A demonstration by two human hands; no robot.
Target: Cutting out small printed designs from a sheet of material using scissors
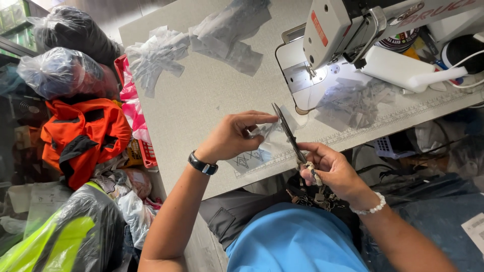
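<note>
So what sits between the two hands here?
In the head view, a small clear plastic piece and the scissors' blades lie between the left hand and right hand.

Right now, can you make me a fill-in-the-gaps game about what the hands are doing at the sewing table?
The right hand holds a pair of ____.
The left hand pinches a small clear plastic piece and wears a black ____ on its wrist.
The right wrist wears a white ____ bracelet.
The white sewing machine stands on the ____.

Missing words: scissors; watch; bead; table

Two hands, one pair of scissors (288, 132), one sewing machine (353, 25), two bagged bundles (60, 73).
</note>
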